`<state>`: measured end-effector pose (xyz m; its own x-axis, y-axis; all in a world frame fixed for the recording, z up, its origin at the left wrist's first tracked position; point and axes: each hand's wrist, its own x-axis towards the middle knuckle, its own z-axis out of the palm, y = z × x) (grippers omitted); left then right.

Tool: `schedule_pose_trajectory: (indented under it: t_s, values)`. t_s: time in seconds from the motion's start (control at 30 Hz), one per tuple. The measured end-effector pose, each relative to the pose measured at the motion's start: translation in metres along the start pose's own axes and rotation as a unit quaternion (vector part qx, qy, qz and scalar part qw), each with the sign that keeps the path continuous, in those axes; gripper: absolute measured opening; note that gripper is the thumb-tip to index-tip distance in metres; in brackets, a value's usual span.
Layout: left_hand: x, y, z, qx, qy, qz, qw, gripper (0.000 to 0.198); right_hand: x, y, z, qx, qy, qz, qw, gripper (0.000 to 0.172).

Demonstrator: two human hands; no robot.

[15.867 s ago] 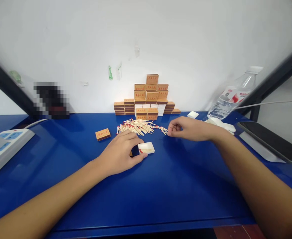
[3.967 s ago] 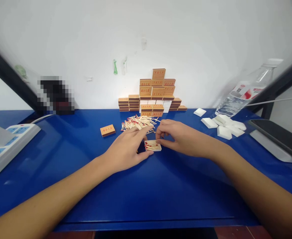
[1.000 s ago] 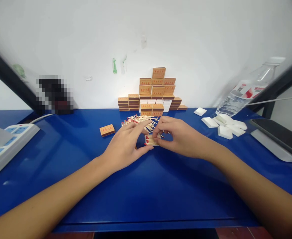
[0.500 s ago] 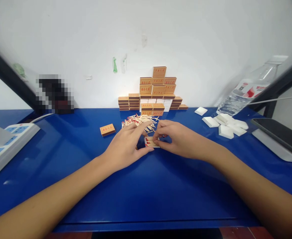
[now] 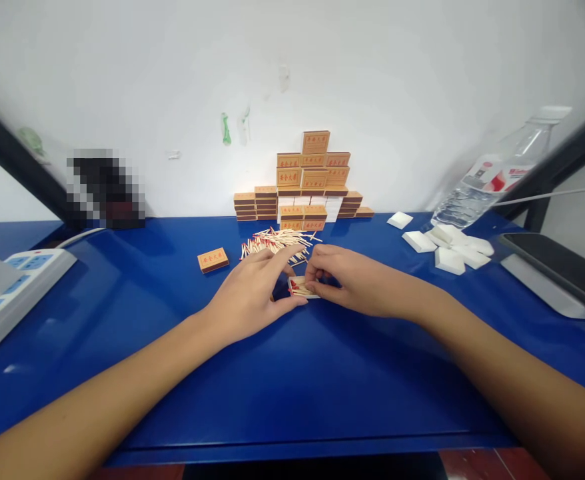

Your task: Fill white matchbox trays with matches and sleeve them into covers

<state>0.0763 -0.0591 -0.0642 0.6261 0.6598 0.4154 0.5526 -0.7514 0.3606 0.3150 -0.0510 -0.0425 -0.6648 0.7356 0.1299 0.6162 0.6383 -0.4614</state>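
Observation:
A small white matchbox tray point(image 5: 314, 296) lies on the blue table, with several red-tipped matches point(image 5: 299, 287) inside. My left hand point(image 5: 250, 293) holds it from the left, thumb at the near side and fingers round the far side. From the right, the fingers of my right hand point(image 5: 345, 277) are closed and pressed onto the matches at the tray's right end; how many they grip is hidden. Just beyond my hands is a loose heap of matches point(image 5: 277, 241). A closed orange matchbox point(image 5: 213, 260) sits left of the heap.
Stacked matchboxes point(image 5: 314, 179) stand against the wall. To the right are several white blocks point(image 5: 450, 260), a leaning water bottle point(image 5: 495, 177) and a phone point(image 5: 557, 263) on a white stand. A power strip point(image 5: 27, 280) lies at the left.
The whole view has shifted slightly. Both hands stay at the tray, and the right fingers have moved only a little over the matches.

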Motion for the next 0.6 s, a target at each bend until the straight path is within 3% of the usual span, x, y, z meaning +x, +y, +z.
schedule_pose_trajectory:
  t_s: [0.33,0.6]
  values:
    - [-0.0001,-0.001,-0.0007,0.0,-0.004,-0.006,1.0,0.079,-0.0001,0.003,0.0,0.007,-0.012,-0.001,1.0,0.01]
    - [-0.0002,0.0,-0.0001,-0.008,-0.006,-0.006,1.0,0.078,-0.0022,-0.0051,-0.0025,0.008,-0.033,0.007,0.999,0.017]
